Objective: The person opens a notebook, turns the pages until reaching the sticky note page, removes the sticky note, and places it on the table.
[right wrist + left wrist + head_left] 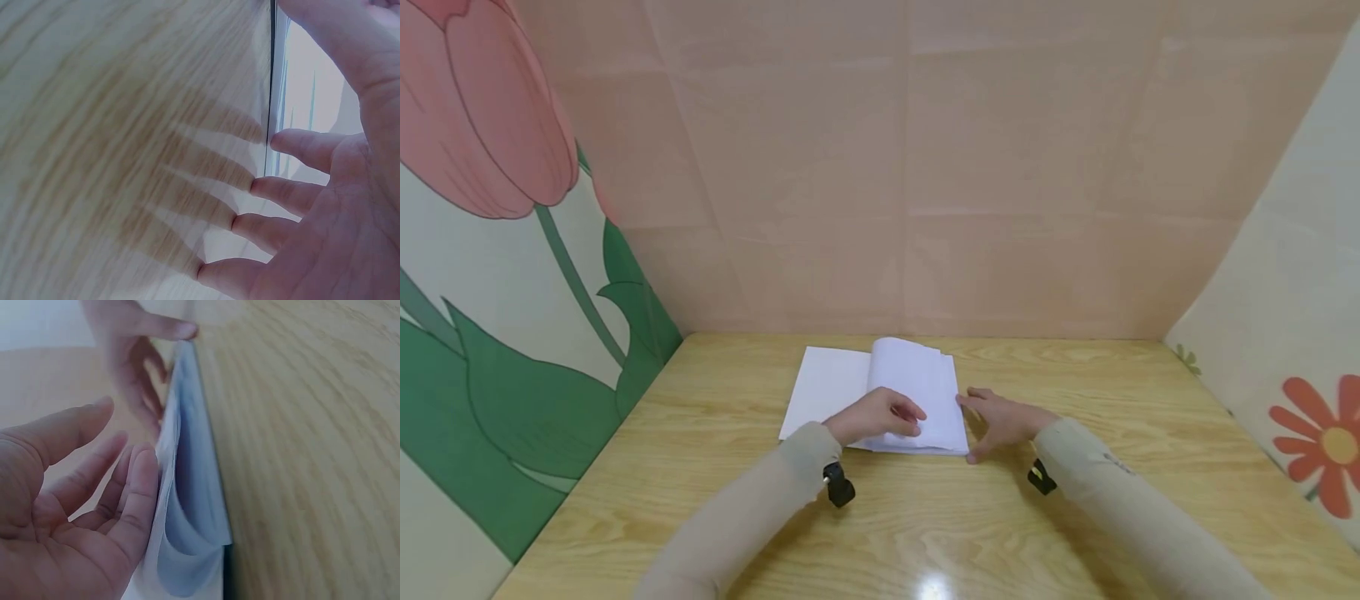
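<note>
A book with blank white pages (829,385) lies open on the table, and a raised, bowed leaf (910,371) curves over its right side. Over that side is my left hand (883,415), its fingers loosely bent and the thumb apart from them. In the left wrist view the fingers (140,481) of this hand lie against the outer sheet, and the sheets (187,550) bulge apart at the near edge. My right hand (1006,418) is spread at the book's right edge; in the right wrist view its fingertips (284,140) meet the table beside that edge.
The wood-grain table (700,467) extends around the book on all sides. A plain pinkish backdrop (925,183) stands behind it, with a tulip-patterned panel (497,333) at left and a flowered panel (1285,333) at right. Each wrist carries a small black camera (838,486).
</note>
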Demonstrator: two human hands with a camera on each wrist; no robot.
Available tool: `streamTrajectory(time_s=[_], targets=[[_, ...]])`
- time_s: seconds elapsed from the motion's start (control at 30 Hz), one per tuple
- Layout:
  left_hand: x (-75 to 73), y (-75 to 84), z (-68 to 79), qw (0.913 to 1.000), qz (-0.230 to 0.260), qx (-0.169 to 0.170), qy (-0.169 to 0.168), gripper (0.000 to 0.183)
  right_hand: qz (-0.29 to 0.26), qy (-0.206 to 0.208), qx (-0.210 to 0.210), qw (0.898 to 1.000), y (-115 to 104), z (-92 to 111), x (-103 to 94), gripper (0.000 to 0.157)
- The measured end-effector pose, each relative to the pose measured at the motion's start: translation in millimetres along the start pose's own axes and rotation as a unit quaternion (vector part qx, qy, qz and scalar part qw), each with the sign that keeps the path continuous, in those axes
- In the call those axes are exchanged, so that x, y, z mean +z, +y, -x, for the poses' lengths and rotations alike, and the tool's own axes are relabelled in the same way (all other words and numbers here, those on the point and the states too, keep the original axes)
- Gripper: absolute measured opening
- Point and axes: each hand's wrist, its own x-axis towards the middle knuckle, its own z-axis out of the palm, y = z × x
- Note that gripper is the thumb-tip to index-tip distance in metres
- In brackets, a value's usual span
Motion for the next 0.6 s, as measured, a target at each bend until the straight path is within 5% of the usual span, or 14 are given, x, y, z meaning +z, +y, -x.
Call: streamTrajectory(time_s=[0.6], targets=[[21.8,2.6,-12.9,0.9887,-0.148,-0.018,0.009,0.013,-0.002,-0.002,-0.004,1.0,3.8,-2.1,-0.2,0.106]])
